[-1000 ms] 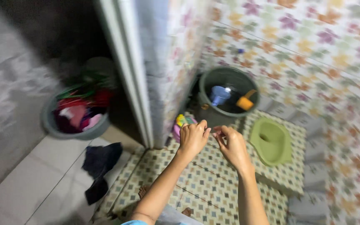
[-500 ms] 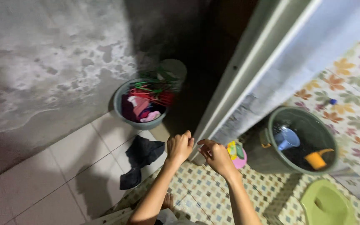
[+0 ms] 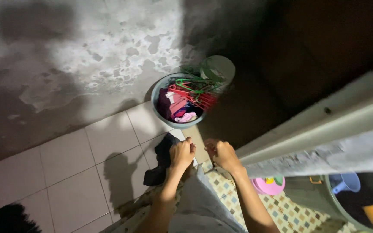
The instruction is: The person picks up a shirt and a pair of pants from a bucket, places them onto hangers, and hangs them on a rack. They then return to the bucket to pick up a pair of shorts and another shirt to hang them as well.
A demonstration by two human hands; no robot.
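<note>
Below the middle of the view, both hands meet over a pale grey cloth (image 3: 199,203) that hangs down toward six o'clock. The left hand (image 3: 181,153) is curled shut, pinching the cloth's top edge; the right hand (image 3: 221,154), just beside it at three o'clock, is also clenched, but whether it grips the same edge cannot be told. The cloth looks soft and thin, falling in loose folds between the forearms.

At twelve o'clock from the hands stands a round grey plastic basin (image 3: 157,108) heaped with crumpled clothes in pink, maroon and purple, with thin red and green hangers (image 3: 193,91) tangled on top. A dark rag (image 3: 162,162) lies limp on the glossy white floor tiles (image 3: 65,172) at nine o'clock, touching the left wrist's outline. The wall (image 3: 87,56) behind is rough, blotchy grey cement. At four o'clock a small pink round lid or dish (image 3: 267,186) rests on patterned mosaic tiles, and farther at four o'clock a dark bucket (image 3: 324,198) holds a blue scoop (image 3: 346,183). A pale door frame (image 3: 324,129) slants across at three o'clock.

Compared with half a second ago, the view has swung left: the basin sits nearer the centre, the bucket has slid to the corner, and the green squat pan is gone from sight.
</note>
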